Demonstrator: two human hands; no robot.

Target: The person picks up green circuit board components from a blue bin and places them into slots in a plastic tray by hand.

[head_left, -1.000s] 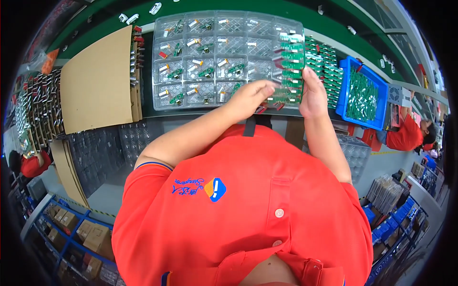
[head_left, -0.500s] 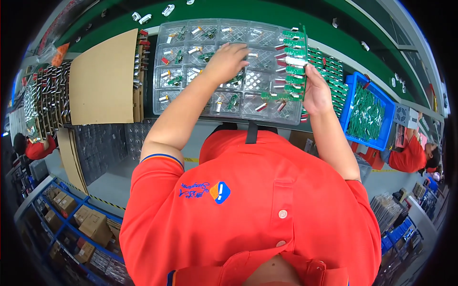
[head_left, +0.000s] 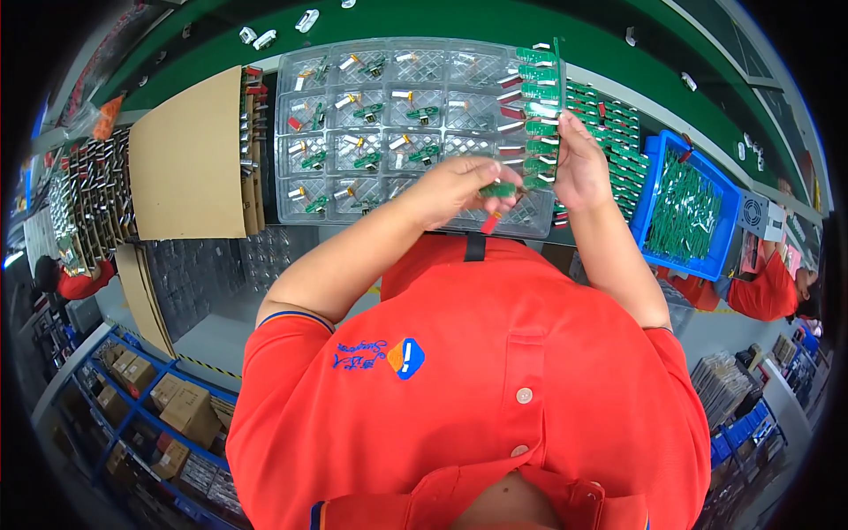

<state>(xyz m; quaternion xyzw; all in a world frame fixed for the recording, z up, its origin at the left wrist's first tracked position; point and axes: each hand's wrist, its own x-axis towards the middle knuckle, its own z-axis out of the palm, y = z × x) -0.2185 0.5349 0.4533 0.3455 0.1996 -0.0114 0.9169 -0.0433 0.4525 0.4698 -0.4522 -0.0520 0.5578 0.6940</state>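
Observation:
My right hand grips the edge of an upright strip of green circuit boards, with red and silver pieces sticking out to its left. At the near end of that strip, my left hand pinches a small green circuit board. A red piece hangs below those fingers. Whether this board is still joined to the strip, I cannot tell. Under both hands lies a clear plastic compartment tray. Many of its pockets hold a small green board with a white or red piece wired to it.
Right of the tray lie rows of green boards, then a blue bin of green strips. Cardboard and stacked board strips stand left. White parts dot the green surface behind. Other people are at both sides.
My left hand has moved from over the tray's middle toward me and right, to the strip's near end, and now pinches a small board. My right hand still grips the strip.

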